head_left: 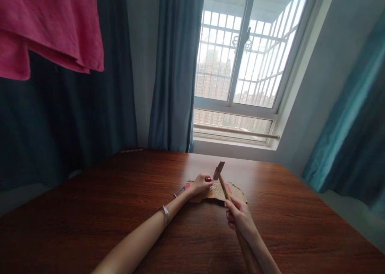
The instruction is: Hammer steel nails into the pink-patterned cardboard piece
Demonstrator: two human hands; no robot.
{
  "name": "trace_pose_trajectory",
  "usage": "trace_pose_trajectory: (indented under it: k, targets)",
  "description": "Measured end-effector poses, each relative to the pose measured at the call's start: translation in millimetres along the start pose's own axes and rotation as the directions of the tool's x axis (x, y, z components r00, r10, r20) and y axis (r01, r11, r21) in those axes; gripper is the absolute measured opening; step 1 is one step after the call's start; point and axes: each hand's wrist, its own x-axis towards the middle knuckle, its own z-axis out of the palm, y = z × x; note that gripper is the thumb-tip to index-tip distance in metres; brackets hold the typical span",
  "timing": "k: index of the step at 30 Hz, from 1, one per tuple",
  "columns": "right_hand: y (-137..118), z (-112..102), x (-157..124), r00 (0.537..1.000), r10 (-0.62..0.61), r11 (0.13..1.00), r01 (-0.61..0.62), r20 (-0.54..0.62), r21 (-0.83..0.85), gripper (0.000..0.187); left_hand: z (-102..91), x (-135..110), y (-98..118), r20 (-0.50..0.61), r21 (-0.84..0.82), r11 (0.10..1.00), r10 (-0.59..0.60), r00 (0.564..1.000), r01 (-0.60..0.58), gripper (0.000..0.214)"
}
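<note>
While the R hand (239,214) is wrapped tight round the wood handle of a hammer (224,187), the L hand (202,184) is just beside it, w/ its fingers bent in close together. A small dark red bit (208,179) shows by the L fingertips, but it's too small to tell what it is, & I can't tell if that hand is holding it. The 2 hands are apart. The hammer tilts up, w/ its head near the L fingertips. Under the L hand & the hammer is a flat tan pc (234,192) w/ lots of tiny dark spots & some pink. A thin grey stick (179,192) pokes out past its L end. There's a shiny band (166,215) on the L wrist. All this is on the big brown wood surface (120,210). Past its far edge is a window (237,65) w/ a rail (237,132) low across it; bars (267,61) & tall bldgs (213,71) show thru the glass. Blue curtains (177,65) hang on both sides, & a pink cloth (57,21) hangs top L.
</note>
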Motion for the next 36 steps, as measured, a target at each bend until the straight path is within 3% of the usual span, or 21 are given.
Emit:
trace_pose_trajectory:
  k: [10,23,36]
  targets:
    - [-1.5,0.7,-0.9,1.0,-0.014,0.999,0.015,0.02,-0.044,0.033,-1.9,0.5,1.6,-0.001,0.048,0.998,-0.028,1.0,0.029,0.016]
    - [-6.5,2.4,-1.7,0.998,-0.056,0.998,0.056,0.0,-0.017,0.04,-0.1,1.0,-1.2,0.002,-0.007,1.0,-0.007,1.0,0.007,0.017]
    - [-9.3,3.4,-4.2,1.0,-0.016,0.998,0.017,0.019,-0.052,0.033,-1.7,0.0,2.3,0.002,0.024,0.999,-0.029,1.0,0.029,0.019]
